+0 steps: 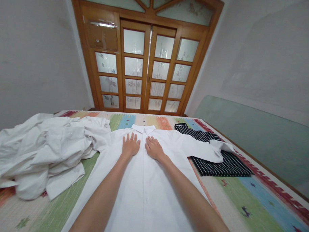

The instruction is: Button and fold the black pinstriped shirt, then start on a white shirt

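Note:
A white collared shirt lies spread flat, front up, on a colourful striped bed cover. My left hand rests palm down on the shirt's chest just left of the button line, fingers apart. Just right of that line lies my right hand, also flat with fingers spread. Both hands sit a little below the collar. Neither hand holds anything. The shirt's right sleeve stretches out over a dark striped garment.
A heap of crumpled white clothes lies at the left. A folded black garment with thin white stripes is at the right. Behind the bed stands a wooden door with frosted glass panes. A wall runs along the right side.

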### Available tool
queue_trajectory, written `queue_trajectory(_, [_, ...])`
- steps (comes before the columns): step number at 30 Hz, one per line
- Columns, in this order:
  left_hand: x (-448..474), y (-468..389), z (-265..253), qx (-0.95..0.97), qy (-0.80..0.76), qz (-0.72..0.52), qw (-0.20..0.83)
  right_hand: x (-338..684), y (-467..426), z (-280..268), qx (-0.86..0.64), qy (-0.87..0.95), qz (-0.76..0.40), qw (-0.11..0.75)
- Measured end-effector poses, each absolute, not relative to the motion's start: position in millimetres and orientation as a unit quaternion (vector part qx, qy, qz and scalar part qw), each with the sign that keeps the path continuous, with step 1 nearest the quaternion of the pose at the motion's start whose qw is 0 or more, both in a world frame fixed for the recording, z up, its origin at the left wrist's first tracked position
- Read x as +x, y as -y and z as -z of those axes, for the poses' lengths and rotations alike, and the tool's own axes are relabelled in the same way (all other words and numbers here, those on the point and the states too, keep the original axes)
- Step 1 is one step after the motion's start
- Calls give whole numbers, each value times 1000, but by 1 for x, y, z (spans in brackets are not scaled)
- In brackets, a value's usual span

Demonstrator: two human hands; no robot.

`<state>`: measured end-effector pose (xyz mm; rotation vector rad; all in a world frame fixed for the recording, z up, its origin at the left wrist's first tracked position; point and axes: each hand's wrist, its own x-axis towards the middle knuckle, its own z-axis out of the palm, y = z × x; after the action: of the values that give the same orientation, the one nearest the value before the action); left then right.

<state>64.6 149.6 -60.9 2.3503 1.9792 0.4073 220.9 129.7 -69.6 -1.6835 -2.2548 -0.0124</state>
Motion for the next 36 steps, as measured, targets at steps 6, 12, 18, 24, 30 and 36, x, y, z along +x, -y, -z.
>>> queue_trajectory(6, [61, -150, 61, 781, -606, -152, 2, 211, -146, 50, -675, 709, -11, 206])
queue_trajectory(12, [58, -157, 64, 790, -561, -241, 48, 199, -152, 55, -671, 700, 66, 237])
queue_trajectory(18, [60, -157, 65, 791, -518, -318, 64, 201, -152, 60, -655, 716, 76, 228])
queue_trajectory(24, [67, -162, 63, 790, -530, -302, 68, 208, -154, 62, -632, 726, 37, 270])
queue_trajectory(30, [83, -167, 59, 755, -585, -284, 84, 211, -159, 65, -642, 699, 1, 314])
queue_trajectory(36, [85, -176, 59, 725, -604, -312, 107, 209, -162, 65, -660, 680, -21, 318])
